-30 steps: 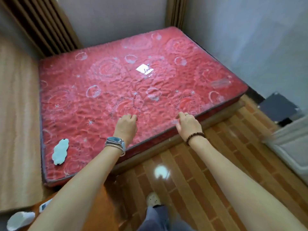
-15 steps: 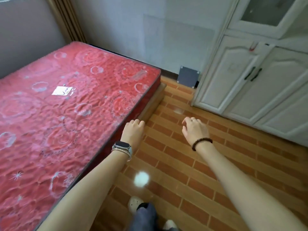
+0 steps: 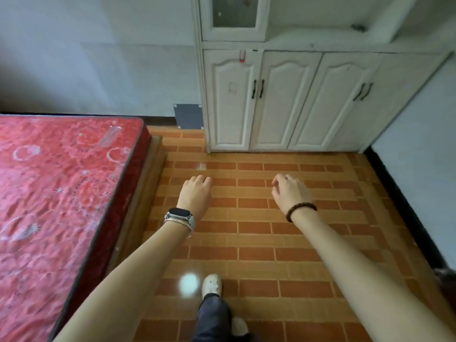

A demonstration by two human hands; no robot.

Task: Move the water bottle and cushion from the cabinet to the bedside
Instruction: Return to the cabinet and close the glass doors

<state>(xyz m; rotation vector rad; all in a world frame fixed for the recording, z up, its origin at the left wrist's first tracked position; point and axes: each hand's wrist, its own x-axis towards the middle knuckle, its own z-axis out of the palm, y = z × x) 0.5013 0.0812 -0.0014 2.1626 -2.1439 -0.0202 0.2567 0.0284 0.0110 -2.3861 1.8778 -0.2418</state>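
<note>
Both hands are out in front of the person over the brick-pattern tile floor (image 3: 271, 245), well apart from each other and holding nothing. The left hand (image 3: 196, 193), with a smartwatch (image 3: 179, 214) on its wrist, has its fingers loosely curled under. The right hand (image 3: 290, 193), with a bead bracelet (image 3: 301, 211) on its wrist, has its fingers drooping in a relaxed curl. The white cabinet (image 3: 283, 102) stands against the far wall ahead, and all four lower doors are shut, each pair carrying black handles (image 3: 257, 88). The glass-front upper door (image 3: 233, 13) is also shut, and nothing can be made out behind its glass. Neither the water bottle nor the cushion is in view. Whether they sit behind those doors or on the open shelf at upper right cannot be told. The red quilted mattress (image 3: 61, 193) lies to the left on its wooden base, and neither item shows on the part of it that is visible. One light shoe (image 3: 211, 285) is planted forward, pointing toward the cabinet. Assessment: the task appears to be at its opening stage, with nothing collected and nothing delivered. Outstanding items are to reach the cabinet, open a door, locate and take out the bottle and cushion, and carry both to the bedside.
</note>
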